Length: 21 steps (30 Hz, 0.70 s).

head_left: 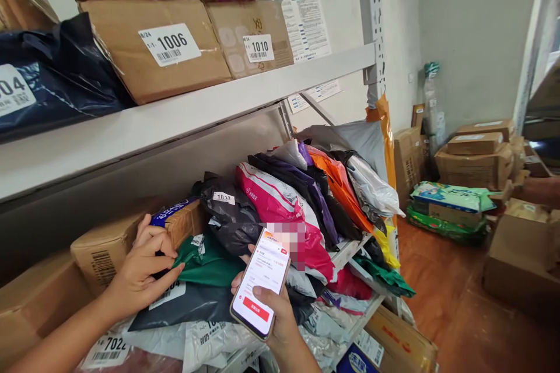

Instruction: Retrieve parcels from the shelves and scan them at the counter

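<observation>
My right hand grips a smartphone with a lit screen, the thumb lying over a spot above its red button. My left hand reaches over the lower shelf with fingers apart and partly bent. Its fingertips are at the edge of a green plastic parcel bag; whether they press on it I cannot tell. Just behind that hand is a small cardboard box with blue tape. A dark grey parcel bag lies under the green one. Beyond the phone stands a pink and white parcel bag.
Above my hands runs a white shelf beam, carrying labelled boxes such as the 1006 box. Several bagged parcels lean together, including an orange bag. A shelf post rises at the right. Cartons stack on the floor beyond.
</observation>
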Tool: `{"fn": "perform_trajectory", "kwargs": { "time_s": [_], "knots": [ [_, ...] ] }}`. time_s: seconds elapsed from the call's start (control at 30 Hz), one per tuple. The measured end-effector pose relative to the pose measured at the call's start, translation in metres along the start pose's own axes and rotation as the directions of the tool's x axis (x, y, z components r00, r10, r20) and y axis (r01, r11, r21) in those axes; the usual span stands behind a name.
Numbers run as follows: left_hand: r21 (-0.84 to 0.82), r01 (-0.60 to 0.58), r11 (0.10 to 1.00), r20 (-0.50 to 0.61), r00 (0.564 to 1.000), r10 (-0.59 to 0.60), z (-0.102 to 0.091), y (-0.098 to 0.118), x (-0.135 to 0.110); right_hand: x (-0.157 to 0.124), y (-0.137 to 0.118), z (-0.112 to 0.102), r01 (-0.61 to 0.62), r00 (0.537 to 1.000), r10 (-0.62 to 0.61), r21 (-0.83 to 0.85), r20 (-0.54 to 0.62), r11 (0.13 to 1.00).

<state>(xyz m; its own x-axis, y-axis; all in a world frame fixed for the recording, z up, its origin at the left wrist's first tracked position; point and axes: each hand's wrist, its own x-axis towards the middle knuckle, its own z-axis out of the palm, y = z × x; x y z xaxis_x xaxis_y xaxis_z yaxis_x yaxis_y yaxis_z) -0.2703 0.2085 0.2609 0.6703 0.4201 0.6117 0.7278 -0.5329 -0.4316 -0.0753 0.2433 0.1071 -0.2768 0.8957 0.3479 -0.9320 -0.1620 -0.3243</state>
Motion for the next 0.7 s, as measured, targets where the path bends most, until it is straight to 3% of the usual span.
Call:
{"fn": "perform_trajectory", "kwargs": {
  "time_s": [0.1,0.17,0.27,0.37,0.47,0.7],
  "knots": [
    [0.128,0.005,0.992,-0.052,0.999,0.001,0.005,0.005,0.004,-0.006,0.006,-0.001,-0.023,1.0,0.024,-0.067,0.009,0.998],
    [0.186,-0.005,0.983,-0.03,1.0,0.011,0.008,0.008,0.008,-0.012,0.015,-0.004,-0.017,1.0,0.02,-0.152,0.018,0.988],
    [0.2,-0.136,0.97,0.136,0.985,0.11,0.012,0.009,0.014,-0.016,0.033,-0.011,0.055,0.998,-0.047,-0.296,0.033,0.954],
    [0.309,-0.218,0.926,0.284,0.95,0.129,0.013,0.009,0.018,-0.013,0.042,-0.017,0.108,0.994,-0.102,-0.362,0.035,0.926],
    [0.41,-0.218,0.886,0.337,0.938,0.076,0.013,0.014,0.02,-0.007,0.035,-0.016,0.097,0.994,-0.105,-0.328,-0.008,0.94],
    [0.429,-0.196,0.882,0.412,0.911,0.002,0.008,0.027,0.019,-0.009,0.01,0.003,0.048,0.996,-0.069,-0.284,-0.064,0.958]
  ]
}}
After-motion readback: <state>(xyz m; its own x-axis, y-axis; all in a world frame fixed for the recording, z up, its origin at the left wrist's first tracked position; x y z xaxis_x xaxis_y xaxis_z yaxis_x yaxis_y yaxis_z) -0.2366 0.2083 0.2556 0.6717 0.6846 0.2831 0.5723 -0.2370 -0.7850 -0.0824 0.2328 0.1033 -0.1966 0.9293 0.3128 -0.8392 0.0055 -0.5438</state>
